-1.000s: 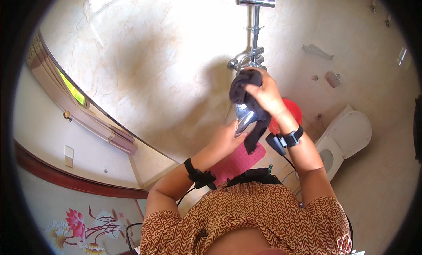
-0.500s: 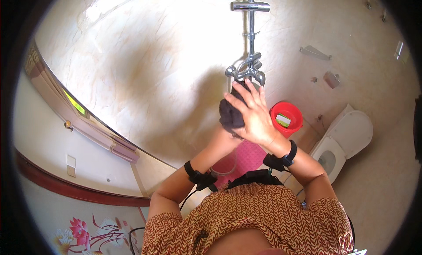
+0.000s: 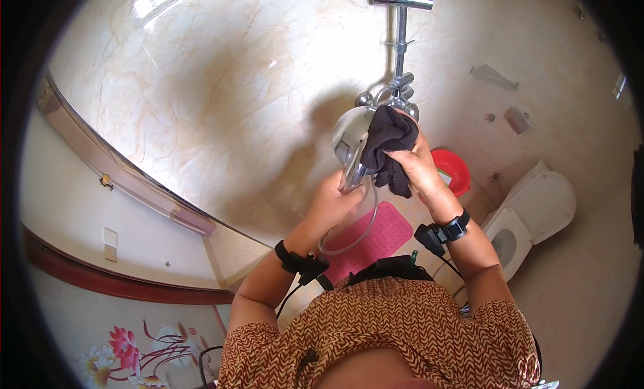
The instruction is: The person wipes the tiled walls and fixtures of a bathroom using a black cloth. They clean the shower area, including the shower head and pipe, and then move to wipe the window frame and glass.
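Note:
My left hand (image 3: 339,200) is closed round the handle of a chrome shower head (image 3: 350,135), whose round head points up toward the wall. From the handle a shower hose (image 3: 369,221) loops down. Just to the right, my right hand (image 3: 417,162) grips a crumpled black cloth (image 3: 390,139). The cloth hangs beside the shower head and overlaps its right edge; whether they touch I cannot tell. Part of the right hand's fingers is hidden behind the cloth. Beyond the hands is the chrome shower mixer (image 3: 397,99), partly covered by the cloth.
A shower rail (image 3: 401,33) rises up the marbled wall. To the right stand a red bucket (image 3: 456,166) and a white toilet (image 3: 513,235) with its lid up. A pink mat (image 3: 386,238) lies on the floor below my hands. A small shelf (image 3: 495,77) is fixed on the right wall.
My hands have drawn apart, uncovering the shower head in my left hand. The black cloth is now in my right hand, to the right. The view has shifted slightly.

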A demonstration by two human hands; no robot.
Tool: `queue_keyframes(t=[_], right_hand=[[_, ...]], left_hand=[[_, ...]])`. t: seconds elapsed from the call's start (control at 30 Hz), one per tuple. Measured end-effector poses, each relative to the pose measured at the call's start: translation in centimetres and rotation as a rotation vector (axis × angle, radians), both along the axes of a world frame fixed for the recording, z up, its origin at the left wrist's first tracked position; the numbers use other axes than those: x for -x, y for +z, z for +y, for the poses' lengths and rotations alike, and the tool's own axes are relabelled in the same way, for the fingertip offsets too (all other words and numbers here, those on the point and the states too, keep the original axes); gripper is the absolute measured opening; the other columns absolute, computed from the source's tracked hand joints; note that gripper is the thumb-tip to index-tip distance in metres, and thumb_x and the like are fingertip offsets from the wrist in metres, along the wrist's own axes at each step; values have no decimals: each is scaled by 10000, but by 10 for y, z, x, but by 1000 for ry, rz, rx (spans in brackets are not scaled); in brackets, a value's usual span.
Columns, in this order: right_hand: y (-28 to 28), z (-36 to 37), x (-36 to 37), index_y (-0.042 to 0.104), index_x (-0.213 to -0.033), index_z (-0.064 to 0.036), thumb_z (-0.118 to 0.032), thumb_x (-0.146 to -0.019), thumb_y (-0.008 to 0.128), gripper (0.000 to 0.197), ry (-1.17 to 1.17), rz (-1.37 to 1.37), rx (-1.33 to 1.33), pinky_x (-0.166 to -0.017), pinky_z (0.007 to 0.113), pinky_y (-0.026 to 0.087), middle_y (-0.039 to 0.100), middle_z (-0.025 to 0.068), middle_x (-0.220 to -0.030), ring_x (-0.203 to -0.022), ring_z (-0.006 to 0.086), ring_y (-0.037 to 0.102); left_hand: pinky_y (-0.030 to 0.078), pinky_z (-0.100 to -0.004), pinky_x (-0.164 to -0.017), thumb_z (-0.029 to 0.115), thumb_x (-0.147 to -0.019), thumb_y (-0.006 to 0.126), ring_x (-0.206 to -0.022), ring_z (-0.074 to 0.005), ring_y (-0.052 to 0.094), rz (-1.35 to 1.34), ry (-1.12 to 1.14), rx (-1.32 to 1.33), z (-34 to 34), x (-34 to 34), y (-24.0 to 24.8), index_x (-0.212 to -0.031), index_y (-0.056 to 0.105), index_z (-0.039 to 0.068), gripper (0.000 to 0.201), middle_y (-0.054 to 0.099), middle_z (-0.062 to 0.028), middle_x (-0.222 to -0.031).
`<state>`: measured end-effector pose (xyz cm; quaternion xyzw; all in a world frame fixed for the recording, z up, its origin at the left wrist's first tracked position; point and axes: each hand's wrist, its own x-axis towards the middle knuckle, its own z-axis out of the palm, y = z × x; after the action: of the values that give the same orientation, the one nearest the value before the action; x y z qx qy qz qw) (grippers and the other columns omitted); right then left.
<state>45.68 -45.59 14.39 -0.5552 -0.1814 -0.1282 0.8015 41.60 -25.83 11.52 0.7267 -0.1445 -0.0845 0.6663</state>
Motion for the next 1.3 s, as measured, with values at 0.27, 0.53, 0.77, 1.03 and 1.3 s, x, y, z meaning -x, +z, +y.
queue_keyframes(t=[0.27, 0.53, 0.77, 1.03, 1.3], right_hand=[[29, -7, -1, 479, -1304, -18, 62, -715, 678, 627, 13, 59, -121, -974, 310, 472, 603, 78, -1204, -1100, 171, 589], [34, 14, 22, 509, -1370, -172, -32, -564, 816, 874, -490, -347, 821, -1108, 442, 347, 231, 226, -1519, -1329, 439, 353], [9, 9, 35, 578, -1296, -164, 2, -553, 791, 790, -495, -664, 946, -1096, 536, 310, 272, 197, -1527, -1354, 463, 328], [42, -40, 19, 503, -1283, 12, 85, -807, 537, 482, -425, -106, 53, -1081, 345, 358, 517, 156, -1340, -1246, 233, 494], [61, 40, 28, 469, -1374, -50, -181, -675, 750, 765, -349, -642, 367, -1143, 438, 267, 327, 190, -1496, -1393, 372, 313]], left_hand=[[398, -205, -549, 71, -874, 669, -618, -27, 502, -248, 37, -86, -5, -2, 11, -1040, 540, 33, 213, 541, 47, -773], [444, -250, -612, 57, -860, 630, -688, -80, 523, -221, 125, 122, -20, -5, 3, -1121, 509, 4, 293, 569, -18, -801], [482, -275, -572, 171, -924, 467, -661, -146, 582, -66, 3, 523, -12, -5, 5, -1238, 491, -4, 360, 613, -61, -837], [363, -274, -444, 345, -996, 465, -448, -128, 430, 87, 26, 485, 25, -23, 8, -849, 475, 91, 295, 479, -13, -649], [345, -290, -436, 526, -973, 404, -434, -141, 420, 172, -452, 687, -7, -16, -13, -830, 494, 110, 449, 445, -4, -572]])
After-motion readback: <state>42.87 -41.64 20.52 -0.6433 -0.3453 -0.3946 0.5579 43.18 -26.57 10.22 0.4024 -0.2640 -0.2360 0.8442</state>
